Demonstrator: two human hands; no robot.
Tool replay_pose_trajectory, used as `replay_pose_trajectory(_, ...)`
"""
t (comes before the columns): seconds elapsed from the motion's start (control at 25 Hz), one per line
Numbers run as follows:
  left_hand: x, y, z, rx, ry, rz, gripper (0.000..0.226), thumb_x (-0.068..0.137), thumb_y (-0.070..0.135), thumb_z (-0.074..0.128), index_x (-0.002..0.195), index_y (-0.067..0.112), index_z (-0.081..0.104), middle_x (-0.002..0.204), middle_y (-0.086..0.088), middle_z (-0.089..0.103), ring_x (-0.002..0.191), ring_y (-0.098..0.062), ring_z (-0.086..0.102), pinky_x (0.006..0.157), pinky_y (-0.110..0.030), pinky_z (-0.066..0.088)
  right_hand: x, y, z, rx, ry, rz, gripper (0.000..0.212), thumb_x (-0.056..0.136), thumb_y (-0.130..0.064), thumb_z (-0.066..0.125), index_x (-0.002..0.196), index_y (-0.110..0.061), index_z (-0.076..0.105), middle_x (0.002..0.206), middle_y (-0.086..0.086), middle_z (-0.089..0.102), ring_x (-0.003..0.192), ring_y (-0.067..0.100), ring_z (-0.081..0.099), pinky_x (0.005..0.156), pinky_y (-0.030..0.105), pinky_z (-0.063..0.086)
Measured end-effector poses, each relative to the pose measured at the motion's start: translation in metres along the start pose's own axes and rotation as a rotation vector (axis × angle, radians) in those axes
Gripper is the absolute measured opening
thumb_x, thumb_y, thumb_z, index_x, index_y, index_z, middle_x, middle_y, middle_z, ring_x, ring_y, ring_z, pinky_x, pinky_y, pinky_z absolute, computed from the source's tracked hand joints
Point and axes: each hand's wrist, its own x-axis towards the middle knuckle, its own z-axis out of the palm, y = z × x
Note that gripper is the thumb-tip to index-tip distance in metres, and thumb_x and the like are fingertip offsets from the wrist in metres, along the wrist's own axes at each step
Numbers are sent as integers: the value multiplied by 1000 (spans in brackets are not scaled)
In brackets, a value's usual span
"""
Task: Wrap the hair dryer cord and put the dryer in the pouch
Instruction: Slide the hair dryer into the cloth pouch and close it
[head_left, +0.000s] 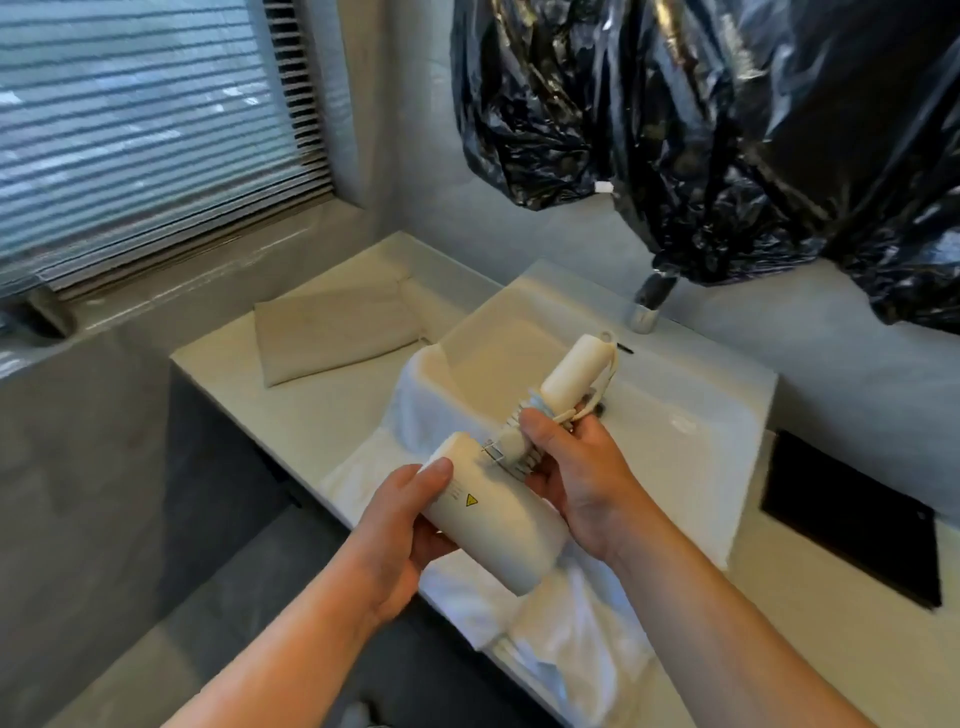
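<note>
I hold a cream hair dryer (498, 514) over the front edge of the sink. My left hand (410, 514) grips its barrel from the left, thumb on top. My right hand (582, 467) is closed around the handle (576, 374) where the cord (524, 457) is coiled in several turns; a loose loop of cord runs up along the handle to its tip. A beige fabric pouch (337, 332) lies flat on the counter at the back left, apart from both hands.
A white towel (561, 613) drapes over the sink's front edge under the dryer. The white sink (691, 431) has a chrome tap (649, 301) at the back. Black plastic sheeting (701, 130) hangs above. A black mat (852, 519) lies at the right. A window blind (145, 130) is at the left.
</note>
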Motion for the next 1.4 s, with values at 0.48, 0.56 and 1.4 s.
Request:
replay_pose_trajectory(0.48, 30, 70, -160, -105, 37, -25, 45, 67, 31, 67, 105, 6, 66, 90, -12, 73, 80, -22, 70, 67, -38, 59, 73, 31, 173, -208, -57, 31, 30, 84, -18, 71, 112, -19, 58, 99, 6, 68, 85, 17, 69, 79, 37, 58)
replay_pose_trajectory(0.56, 37, 77, -168, -137, 78, -2, 53, 57, 34, 74, 102, 7, 66, 89, -11, 73, 83, -24, 68, 73, -42, 59, 82, 32, 184, -300, -52, 3, 35, 80, -30, 75, 111, -22, 59, 103, 4, 70, 90, 18, 70, 78, 34, 57)
replay_pose_trajectory(1.4, 260, 182, -165, 244, -105, -57, 48, 72, 24, 76, 118, 14, 63, 103, -4, 76, 98, -22, 71, 87, -39, 59, 257, 34, 157, 191, 213, 46, 84, 47, -44, 85, 121, -12, 61, 117, 12, 67, 111, 29, 64, 83, 37, 56)
